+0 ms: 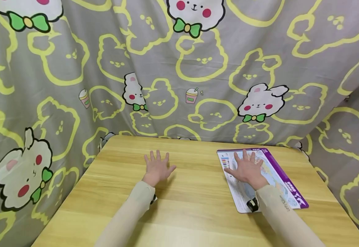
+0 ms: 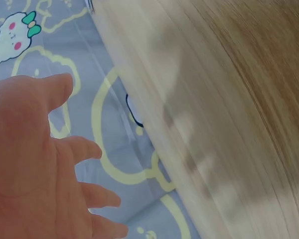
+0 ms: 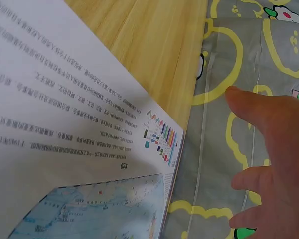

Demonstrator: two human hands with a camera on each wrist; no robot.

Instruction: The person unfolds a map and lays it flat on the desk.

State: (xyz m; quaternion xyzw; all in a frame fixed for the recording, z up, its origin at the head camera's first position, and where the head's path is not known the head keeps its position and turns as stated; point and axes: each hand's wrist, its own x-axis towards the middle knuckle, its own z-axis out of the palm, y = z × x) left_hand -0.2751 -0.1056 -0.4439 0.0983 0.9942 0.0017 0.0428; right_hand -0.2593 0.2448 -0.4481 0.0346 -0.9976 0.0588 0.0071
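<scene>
My left hand (image 1: 157, 168) is held palm down above the left half of the wooden table (image 1: 191, 219), its fingers spread and nothing in it. In the left wrist view the same hand (image 2: 30, 164) shows its palm, and a hand-shaped shadow falls on the wood. On the right, my right hand (image 1: 248, 168) hovers with spread fingers over a world map sheet (image 1: 279, 178) with a purple border. The right wrist view shows printed text and part of the blue map (image 3: 104, 204), with the right hand (image 3: 281, 149) empty beside it.
A grey curtain (image 1: 204, 68) with yellow outlines and white rabbit figures hangs behind the table and along both sides. Small black devices (image 1: 252, 204) sit at both wrists. The map sheet lies on the right half of the table.
</scene>
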